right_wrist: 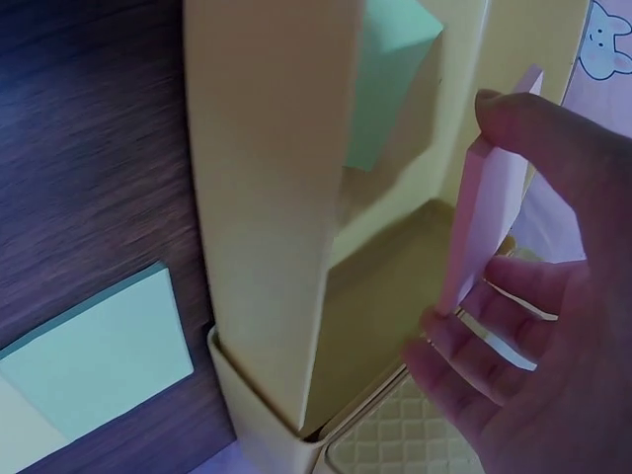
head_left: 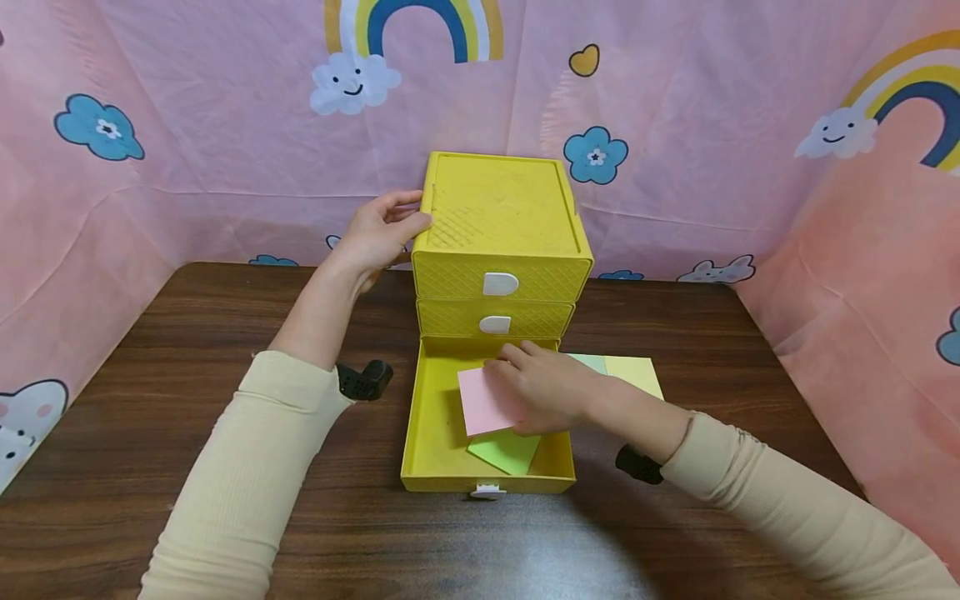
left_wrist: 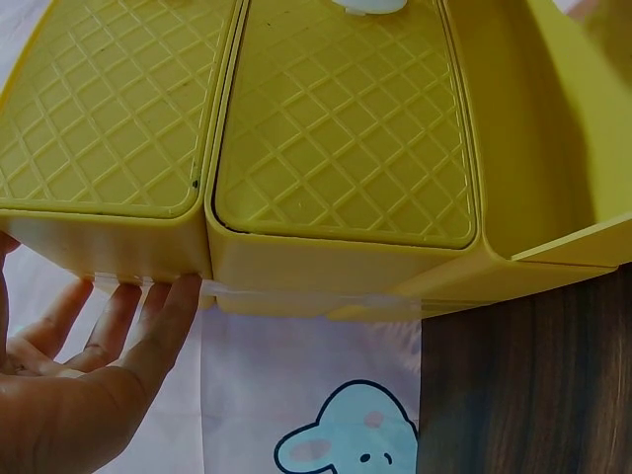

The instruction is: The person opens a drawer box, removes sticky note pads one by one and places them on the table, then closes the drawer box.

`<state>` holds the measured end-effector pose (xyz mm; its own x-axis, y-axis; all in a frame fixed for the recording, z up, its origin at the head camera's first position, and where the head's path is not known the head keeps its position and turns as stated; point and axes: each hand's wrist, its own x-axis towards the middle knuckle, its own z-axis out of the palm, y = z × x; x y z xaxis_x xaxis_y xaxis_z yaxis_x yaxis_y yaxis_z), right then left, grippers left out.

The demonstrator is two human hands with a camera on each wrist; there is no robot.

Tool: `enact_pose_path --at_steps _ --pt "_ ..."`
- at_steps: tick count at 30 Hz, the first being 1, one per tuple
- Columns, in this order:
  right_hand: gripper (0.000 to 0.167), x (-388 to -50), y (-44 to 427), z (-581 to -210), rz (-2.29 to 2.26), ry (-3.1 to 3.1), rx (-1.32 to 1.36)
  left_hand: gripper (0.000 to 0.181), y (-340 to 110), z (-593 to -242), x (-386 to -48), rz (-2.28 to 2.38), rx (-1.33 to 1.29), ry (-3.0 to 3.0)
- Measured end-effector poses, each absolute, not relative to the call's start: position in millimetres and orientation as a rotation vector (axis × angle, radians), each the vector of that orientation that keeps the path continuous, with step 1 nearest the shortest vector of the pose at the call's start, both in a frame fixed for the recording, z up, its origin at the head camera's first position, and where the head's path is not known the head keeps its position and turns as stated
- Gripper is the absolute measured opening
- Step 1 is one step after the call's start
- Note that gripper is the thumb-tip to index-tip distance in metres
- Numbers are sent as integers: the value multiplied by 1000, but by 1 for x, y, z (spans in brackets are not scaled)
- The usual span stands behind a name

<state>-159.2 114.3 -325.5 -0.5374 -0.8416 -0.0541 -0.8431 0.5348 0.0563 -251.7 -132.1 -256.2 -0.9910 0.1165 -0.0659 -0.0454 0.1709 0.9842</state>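
A yellow three-drawer box (head_left: 498,208) stands upright with its bottom drawer (head_left: 431,417) pulled out. My left hand (head_left: 378,237) rests against the box's left side near the top, its fingertips touching the side wall in the left wrist view. Over the open drawer, my right hand (head_left: 551,387) pinches a pink sticky note pad (head_left: 486,404) by its edges, thumb on one side and fingers on the other. Beneath it in the drawer lies a green sticky note pad (head_left: 510,452). In the right wrist view the pink pad (right_wrist: 489,207) is tilted, apart from the drawer floor.
Right of the drawer, a pale yellow pad (head_left: 636,372) and a mint green pad (right_wrist: 114,360) lie side by side on the dark wooden table (head_left: 337,525). White tabs (head_left: 500,284) mark the drawer fronts. A pink patterned cloth (head_left: 247,167) hangs behind and at both sides.
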Motion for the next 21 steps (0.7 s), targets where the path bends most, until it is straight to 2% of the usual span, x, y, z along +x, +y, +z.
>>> enact_pose_path --at_steps 12,21 --pt "77 -160 138 -329 8 2792 -1619 52 -133 -256 -251 1944 71 2296" --pt "76 -158 157 -325 -47 2838 -1534 53 -134 -257 -252 1941 81 2305"
